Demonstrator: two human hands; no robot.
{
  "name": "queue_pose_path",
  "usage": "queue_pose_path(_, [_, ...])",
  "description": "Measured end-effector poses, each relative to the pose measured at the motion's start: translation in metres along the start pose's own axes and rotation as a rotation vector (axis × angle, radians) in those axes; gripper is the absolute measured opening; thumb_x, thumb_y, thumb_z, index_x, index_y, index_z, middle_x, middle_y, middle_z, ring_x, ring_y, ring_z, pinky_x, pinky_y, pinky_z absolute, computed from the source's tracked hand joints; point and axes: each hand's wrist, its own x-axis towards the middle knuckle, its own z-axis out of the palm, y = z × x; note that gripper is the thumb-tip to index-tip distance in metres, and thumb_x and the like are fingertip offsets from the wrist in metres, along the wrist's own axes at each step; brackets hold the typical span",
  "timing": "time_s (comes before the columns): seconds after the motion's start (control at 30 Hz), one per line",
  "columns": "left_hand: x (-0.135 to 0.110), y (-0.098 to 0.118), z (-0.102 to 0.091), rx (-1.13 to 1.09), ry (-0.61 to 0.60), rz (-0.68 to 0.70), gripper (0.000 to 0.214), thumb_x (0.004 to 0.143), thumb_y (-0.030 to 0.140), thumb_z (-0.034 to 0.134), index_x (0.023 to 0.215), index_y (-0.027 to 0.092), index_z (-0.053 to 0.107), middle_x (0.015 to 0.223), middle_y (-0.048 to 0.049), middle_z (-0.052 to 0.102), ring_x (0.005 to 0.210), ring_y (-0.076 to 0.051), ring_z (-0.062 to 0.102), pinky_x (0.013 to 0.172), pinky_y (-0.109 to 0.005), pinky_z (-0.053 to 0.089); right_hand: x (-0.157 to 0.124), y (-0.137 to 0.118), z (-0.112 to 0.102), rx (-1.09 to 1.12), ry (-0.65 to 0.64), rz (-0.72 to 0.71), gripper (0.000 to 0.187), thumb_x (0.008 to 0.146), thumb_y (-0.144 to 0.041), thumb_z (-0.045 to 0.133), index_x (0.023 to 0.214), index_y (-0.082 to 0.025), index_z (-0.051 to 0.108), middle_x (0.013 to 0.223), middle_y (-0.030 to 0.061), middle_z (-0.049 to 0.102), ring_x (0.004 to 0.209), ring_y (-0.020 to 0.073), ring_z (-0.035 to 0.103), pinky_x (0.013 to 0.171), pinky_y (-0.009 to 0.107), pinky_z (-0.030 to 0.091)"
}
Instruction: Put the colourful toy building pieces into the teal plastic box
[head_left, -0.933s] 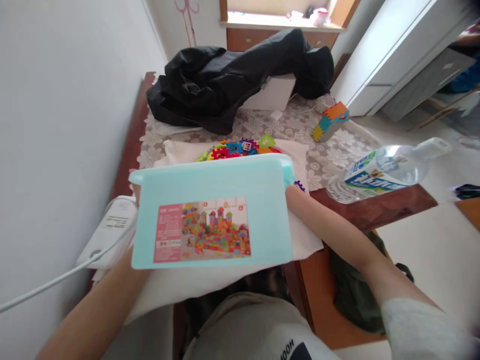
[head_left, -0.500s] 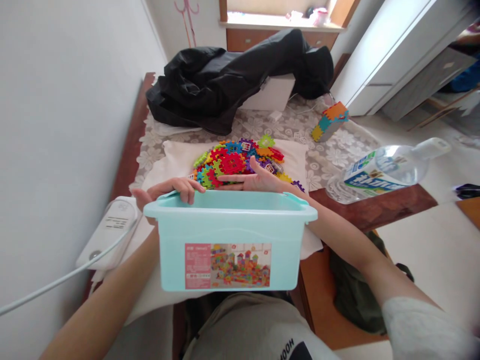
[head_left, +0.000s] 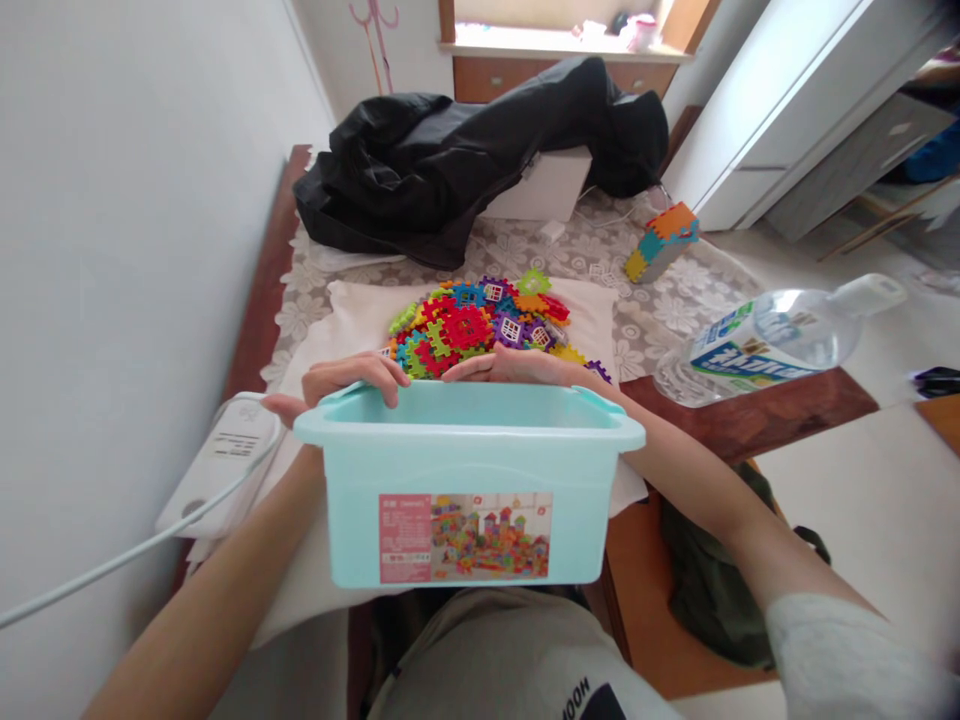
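A pale turquoise plastic box [head_left: 469, 490] stands upright at the table's near edge, with a picture label on its front. My left hand [head_left: 341, 378] curls over the box's far rim, fingers wrapped on it. My right hand [head_left: 510, 365] lies flat just behind the far rim, fingers stretched out and together, touching the near side of a pile of coloured interlocking toy tiles [head_left: 480, 325]. The pile rests on a white cloth [head_left: 345, 315]. The box's inside is hidden from here.
A black jacket [head_left: 465, 150] covers a white box at the table's back. A small built block of tiles [head_left: 664, 240] stands at the right. A clear water bottle [head_left: 765, 340] lies on the wooden table edge. A white power strip [head_left: 217, 465] with cable sits at left.
The box was tipped up with its label facing me; it now stands upright. My left hand gripped its far rim, and my right hand settled lower behind the rim against the tiles.
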Motion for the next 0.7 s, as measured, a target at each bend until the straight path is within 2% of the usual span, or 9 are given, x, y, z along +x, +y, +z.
queue_pose_path(0.07, [0.003,-0.003,0.001,-0.022,-0.004,-0.004,0.11,0.085,0.104,0.002,0.064,0.023,0.074,0.066,-0.0113,0.074,0.069,-0.029,0.072,0.08,-0.044,0.059,0.003,0.001,-0.007,-0.03,-0.049,-0.002,0.025,0.088,-0.043,0.074,0.107,-0.029,0.082,0.131,0.0034,0.078,0.136,0.0284,0.068,0.123,0.047,0.052])
queue_pose_path(0.17, [0.007,-0.009,0.003,-0.062,0.008,0.017,0.122,0.075,0.104,-0.015,0.06,0.022,0.074,0.061,-0.0121,0.073,0.061,-0.027,0.069,0.07,-0.042,0.058,0.003,0.001,-0.013,-0.023,-0.138,0.036,0.032,0.082,-0.029,0.079,0.113,-0.027,0.082,0.136,0.003,0.077,0.134,0.0283,0.069,0.12,0.042,0.054])
queue_pose_path(0.3, [0.006,-0.01,0.005,-0.04,0.06,-0.032,0.127,0.067,0.107,-0.016,0.057,0.02,0.076,0.062,-0.0152,0.073,0.06,-0.027,0.069,0.07,-0.041,0.059,-0.01,-0.005,-0.005,0.013,-0.106,0.08,0.042,0.084,-0.023,0.072,0.126,-0.026,0.08,0.144,0.0035,0.074,0.131,0.0278,0.07,0.114,0.039,0.057])
queue_pose_path(0.4, [0.001,-0.008,0.005,-0.04,0.129,-0.059,0.125,0.074,0.106,-0.012,0.058,0.02,0.077,0.066,-0.017,0.074,0.066,-0.027,0.07,0.075,-0.04,0.06,-0.029,-0.013,0.012,0.046,-0.072,0.045,0.035,0.087,-0.025,0.071,0.12,-0.029,0.082,0.145,0.0009,0.074,0.132,0.026,0.069,0.114,0.036,0.056])
queue_pose_path(0.53, [-0.007,-0.009,-0.001,-0.007,0.155,-0.064,0.115,0.084,0.104,0.003,0.067,0.023,0.082,0.072,-0.015,0.076,0.069,-0.027,0.071,0.077,-0.038,0.06,-0.048,-0.02,0.031,0.03,0.055,-0.095,0.028,0.093,-0.023,0.066,0.114,-0.03,0.083,0.151,-0.0046,0.07,0.148,0.0211,0.059,0.127,0.031,0.044])
queue_pose_path(0.6, [-0.008,-0.011,-0.004,0.029,0.149,-0.065,0.109,0.089,0.102,0.01,0.072,0.025,0.085,0.074,-0.0132,0.078,0.069,-0.027,0.071,0.075,-0.038,0.059,-0.046,-0.02,0.031,0.038,0.051,-0.075,0.032,0.093,-0.024,0.066,0.12,-0.03,0.082,0.147,-0.0028,0.072,0.149,0.023,0.058,0.128,0.034,0.044])
queue_pose_path(0.7, [-0.009,-0.013,-0.006,0.04,0.132,-0.066,0.103,0.093,0.1,0.017,0.076,0.025,0.087,0.075,-0.0121,0.079,0.067,-0.025,0.071,0.067,-0.036,0.056,-0.034,-0.016,0.021,0.061,-0.011,0.029,0.038,0.089,-0.026,0.069,0.126,-0.028,0.081,0.141,0.0017,0.075,0.14,0.0276,0.065,0.12,0.038,0.053])
